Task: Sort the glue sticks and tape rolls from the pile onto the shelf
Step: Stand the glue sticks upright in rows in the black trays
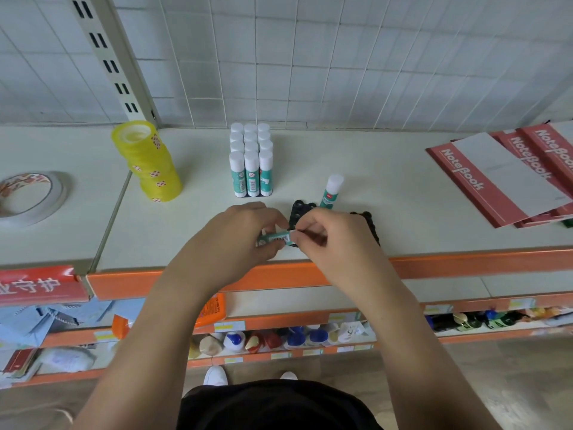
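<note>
Both hands work in front of the glue-stick block (pixel 251 159), on the person's side of it, above the front lip of the shelf (pixel 465 263). The left hand (pixel 238 237) wraps the body of one glue stick (pixel 276 238), held level. The right hand (pixel 328 237) pinches its white cap end between thumb and fingertips. Both grips are narrow and closed on the stick; whether the cap is being pressed or twisted, cannot tell. Under the hands, in front and right of the block, lies a black holed tray (pixel 299 211), partly hidden. A lone glue stick (pixel 331 190) stands upright right of the block, apart from it. The block itself is three across and four deep, caps up. Left of the block is a leaning stack of yellow tape rolls (pixel 148 162); farther left, a wide tape roll (pixel 31 197) lies flat. Far right of the block are red notebooks (pixel 483 181). Judgement: glue-stick step in hand, task well along. The next move calls for turning the stick upright and setting it against the block without toppling neighbours.
</note>
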A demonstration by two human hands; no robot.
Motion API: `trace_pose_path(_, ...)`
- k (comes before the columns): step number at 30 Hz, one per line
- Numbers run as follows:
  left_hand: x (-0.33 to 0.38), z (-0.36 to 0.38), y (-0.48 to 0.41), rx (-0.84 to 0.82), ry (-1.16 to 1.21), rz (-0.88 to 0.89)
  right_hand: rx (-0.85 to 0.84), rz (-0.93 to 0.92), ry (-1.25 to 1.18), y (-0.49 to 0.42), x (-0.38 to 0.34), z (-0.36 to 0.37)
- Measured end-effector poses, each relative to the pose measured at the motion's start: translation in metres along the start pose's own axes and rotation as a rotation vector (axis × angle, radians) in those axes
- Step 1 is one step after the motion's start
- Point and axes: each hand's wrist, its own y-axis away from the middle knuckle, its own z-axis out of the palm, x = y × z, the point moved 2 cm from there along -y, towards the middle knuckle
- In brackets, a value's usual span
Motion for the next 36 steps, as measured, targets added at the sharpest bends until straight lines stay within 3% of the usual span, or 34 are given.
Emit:
trace_pose_path(9, 0.009, -0.004, -0.009, 0.064, 0.011, 0.088, -0.031, -0.01, 0.221, -0.004, 0.01, -0.001)
trace_pose_path(17, 0.02, -0.003, -0.03, 0.18, 0.04, 0.141, -0.045, -0.01, 0.191, -0.005, 0.014, -0.003)
trace_pose_path(27, 0.012, 0.013, -0.041, 0.086, -0.017, 0.055, 0.015, 0.002, 0.136, -0.007, 0.017, -0.006)
trace_pose_path(32, 0.009, 0.01, -0.037, 0.04, 0.104, 0.059, 0.051, -0.008, 0.08, -0.009, 0.01, -0.007)
trace_pose_path(36, 0.004, 0.004, -0.034, 0.121, 0.12, 0.056, 0.03, 0.007, 0.085, -0.011, 0.011, -0.007)
